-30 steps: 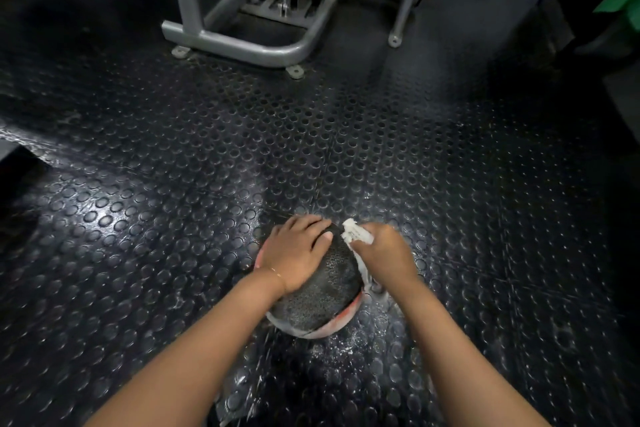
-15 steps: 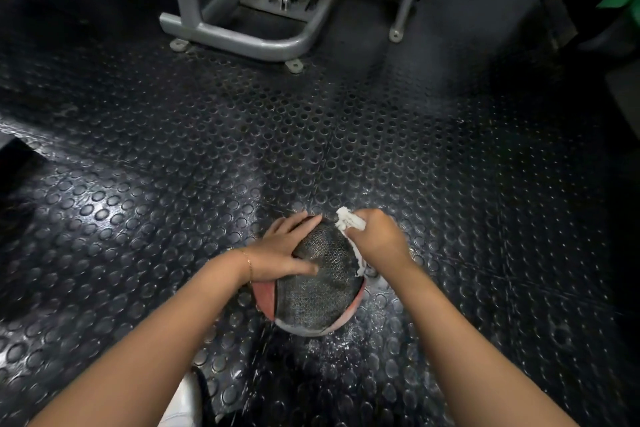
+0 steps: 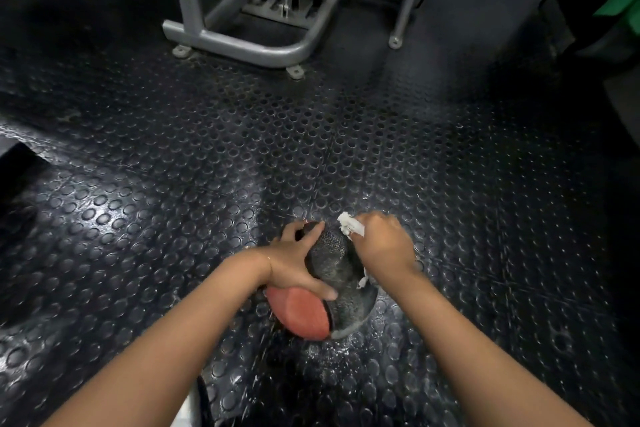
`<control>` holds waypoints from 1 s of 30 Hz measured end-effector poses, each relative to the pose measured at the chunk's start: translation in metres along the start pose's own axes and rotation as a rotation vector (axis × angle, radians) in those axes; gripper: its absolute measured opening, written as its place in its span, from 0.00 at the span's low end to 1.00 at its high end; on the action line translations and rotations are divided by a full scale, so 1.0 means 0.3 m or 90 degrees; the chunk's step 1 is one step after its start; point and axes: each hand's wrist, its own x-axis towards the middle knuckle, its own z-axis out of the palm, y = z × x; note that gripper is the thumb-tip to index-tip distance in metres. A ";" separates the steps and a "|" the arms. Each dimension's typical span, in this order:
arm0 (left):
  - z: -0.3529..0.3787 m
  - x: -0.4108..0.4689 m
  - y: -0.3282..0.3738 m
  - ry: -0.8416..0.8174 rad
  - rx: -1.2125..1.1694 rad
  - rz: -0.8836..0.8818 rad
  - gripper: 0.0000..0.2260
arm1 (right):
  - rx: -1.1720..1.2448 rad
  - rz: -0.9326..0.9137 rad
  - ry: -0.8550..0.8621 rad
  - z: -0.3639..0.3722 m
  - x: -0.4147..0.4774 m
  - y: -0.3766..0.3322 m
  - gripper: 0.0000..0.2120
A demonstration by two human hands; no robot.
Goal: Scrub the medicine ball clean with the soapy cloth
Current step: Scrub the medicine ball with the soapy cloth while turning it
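The medicine ball (image 3: 332, 274) has a dark grey panel with a fine mesh-like grain and a coral-red panel beside it, with what may be a pale strip along the seam. The cloth (image 3: 350, 227) is white. The floor (image 3: 311, 135) is glossy black rubber patterned in raised round studs. The machine frame (image 3: 242, 42) is plain grey

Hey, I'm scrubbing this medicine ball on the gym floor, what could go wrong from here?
1. The medicine ball is round and only the left hand steadies it while the right hand rubs with the cloth; soapy, it could slip free and roll.
2. White flecks and wet patches speckle the studded rubber floor beside the ball, so that spot may turn slippery underfoot.
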 end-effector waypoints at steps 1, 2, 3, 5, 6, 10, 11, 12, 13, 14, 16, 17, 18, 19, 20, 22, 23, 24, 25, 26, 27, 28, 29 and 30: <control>-0.008 0.000 -0.008 -0.020 -0.013 0.023 0.55 | -0.011 -0.008 0.009 -0.002 -0.001 0.003 0.13; -0.007 0.000 -0.017 -0.017 -0.012 0.047 0.55 | -0.011 -0.015 0.016 -0.007 -0.005 0.007 0.13; 0.000 0.001 -0.023 0.004 -0.010 0.066 0.56 | -0.006 -0.026 0.023 -0.012 -0.011 0.012 0.12; 0.033 0.003 -0.021 0.052 -0.007 0.074 0.56 | -0.006 -0.075 0.023 -0.018 -0.036 0.028 0.11; 0.054 0.001 -0.017 0.072 -0.008 0.073 0.56 | -0.010 -0.106 0.017 -0.020 -0.053 0.036 0.12; 0.100 -0.004 0.017 0.111 -0.028 0.053 0.56 | 0.048 -0.082 0.020 -0.023 -0.045 0.063 0.10; 0.101 -0.002 0.027 0.112 -0.032 0.041 0.56 | 0.060 -0.058 0.033 -0.025 -0.039 0.058 0.09; 0.098 0.003 0.035 0.110 -0.033 0.032 0.57 | 0.047 -0.058 0.047 -0.025 -0.044 0.049 0.10; 0.093 0.007 0.038 0.105 -0.030 0.028 0.57 | 0.024 -0.085 0.058 -0.022 -0.059 0.041 0.11; 0.087 0.011 0.038 0.099 -0.026 0.025 0.57 | 0.009 -0.131 0.065 -0.018 -0.080 0.036 0.13; 0.080 0.015 0.033 0.086 -0.022 0.020 0.58 | -0.007 -0.216 0.051 -0.018 -0.125 0.046 0.15; 0.080 0.016 0.034 0.081 -0.015 0.018 0.58 | -0.010 -0.238 0.040 -0.022 -0.133 0.062 0.15; 0.082 0.016 0.041 0.080 -0.004 0.016 0.58 | -0.010 -0.238 0.032 -0.028 -0.126 0.080 0.15; 0.086 0.017 0.051 0.082 0.011 0.013 0.57 | -0.002 -0.217 0.026 -0.031 -0.106 0.096 0.14; 0.089 0.020 0.065 0.086 0.025 0.010 0.57 | 0.020 -0.178 0.029 -0.033 -0.083 0.105 0.13; 0.092 0.025 0.092 0.085 0.041 0.003 0.57 | 0.063 -0.107 0.055 -0.029 -0.058 0.112 0.12; 0.090 0.027 0.100 0.084 0.043 0.000 0.57 | 0.059 -0.099 0.063 -0.025 -0.063 0.110 0.13; 0.087 0.029 0.102 0.083 0.041 -0.003 0.57 | 0.044 -0.116 0.068 -0.020 -0.080 0.110 0.14; 0.084 0.028 0.100 0.082 0.036 -0.004 0.57 | 0.027 -0.152 0.065 -0.016 -0.104 0.109 0.15; 0.083 0.026 0.096 0.082 0.027 -0.004 0.57 | 0.011 -0.198 0.059 -0.012 -0.131 0.112 0.16; 0.084 0.025 0.091 0.081 0.020 -0.001 0.56 | -0.005 -0.242 0.043 -0.015 -0.154 0.116 0.16; 0.086 0.023 0.089 0.081 0.016 0.003 0.56 | -0.008 -0.273 0.020 -0.027 -0.165 0.121 0.17; 0.089 0.022 0.087 0.082 0.018 0.008 0.57 | 0.009 -0.280 -0.016 -0.046 -0.161 0.126 0.16; 0.091 0.022 0.085 0.083 0.022 0.010 0.57 | 0.074 -0.251 -0.061 -0.070 -0.150 0.129 0.15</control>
